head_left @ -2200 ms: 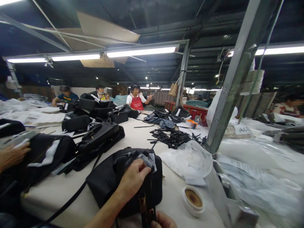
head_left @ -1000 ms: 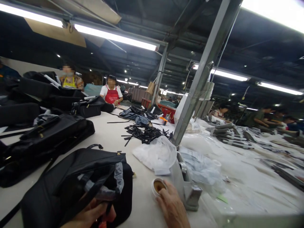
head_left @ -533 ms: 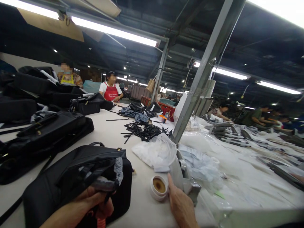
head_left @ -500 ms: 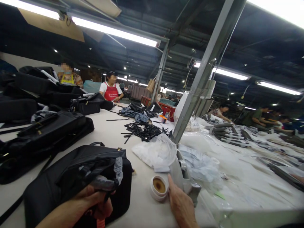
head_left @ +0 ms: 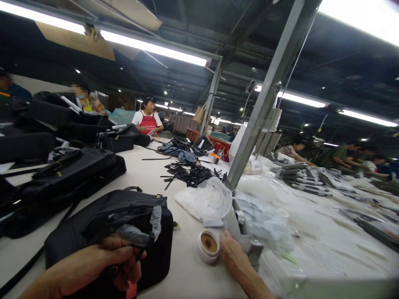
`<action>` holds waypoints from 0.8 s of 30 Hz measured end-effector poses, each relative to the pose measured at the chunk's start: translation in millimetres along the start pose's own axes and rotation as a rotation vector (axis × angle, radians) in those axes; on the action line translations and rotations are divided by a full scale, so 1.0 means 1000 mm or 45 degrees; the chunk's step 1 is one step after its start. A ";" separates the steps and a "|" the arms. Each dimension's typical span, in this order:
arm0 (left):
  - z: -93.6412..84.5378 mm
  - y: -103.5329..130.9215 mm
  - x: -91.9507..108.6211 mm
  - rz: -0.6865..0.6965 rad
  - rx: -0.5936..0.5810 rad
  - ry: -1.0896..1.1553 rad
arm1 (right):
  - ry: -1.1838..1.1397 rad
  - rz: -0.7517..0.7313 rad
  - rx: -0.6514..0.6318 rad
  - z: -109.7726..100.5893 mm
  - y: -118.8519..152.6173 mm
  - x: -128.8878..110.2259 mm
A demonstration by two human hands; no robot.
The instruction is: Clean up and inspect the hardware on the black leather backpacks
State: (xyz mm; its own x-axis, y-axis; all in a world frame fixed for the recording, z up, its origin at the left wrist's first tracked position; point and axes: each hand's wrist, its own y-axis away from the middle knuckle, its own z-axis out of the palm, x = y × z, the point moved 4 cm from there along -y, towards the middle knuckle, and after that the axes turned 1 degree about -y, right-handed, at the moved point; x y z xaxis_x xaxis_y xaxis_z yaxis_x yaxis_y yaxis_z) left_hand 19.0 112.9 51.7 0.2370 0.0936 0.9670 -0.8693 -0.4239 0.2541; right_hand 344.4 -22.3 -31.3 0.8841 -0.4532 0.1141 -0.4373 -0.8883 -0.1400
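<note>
Left hand has fingers closed on plastic-wrapped strap of black bag; black bag lies on white table, left of jar with brown contents; right hand just beside jar, fingers bent, cannot tell whether they grip anything; clear plastic bag behind jar; heap of thin black strips beyond; person in red apron farther back.

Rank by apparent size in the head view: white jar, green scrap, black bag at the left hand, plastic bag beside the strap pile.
Largest to smallest:
Black bag
Plastic bag
White jar
Green scrap
</note>
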 end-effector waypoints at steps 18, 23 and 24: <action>0.009 0.003 0.008 0.058 -0.123 0.010 | -1.210 0.005 0.123 -0.063 0.057 0.031; 0.009 -0.010 -0.004 0.027 0.020 0.417 | -2.285 0.078 -0.682 -0.064 0.075 -0.031; 0.010 -0.012 -0.005 0.034 0.036 0.473 | -2.336 0.071 -0.806 -0.060 0.077 -0.050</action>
State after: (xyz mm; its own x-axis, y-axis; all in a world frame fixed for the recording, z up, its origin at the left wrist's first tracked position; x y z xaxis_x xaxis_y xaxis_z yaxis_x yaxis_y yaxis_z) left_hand 33.0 108.2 43.2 0.0362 0.4006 0.9155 -0.8597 -0.4546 0.2329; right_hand 257.0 -72.5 11.6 -0.2447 -0.2336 -0.9410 -0.0821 -0.9621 0.2602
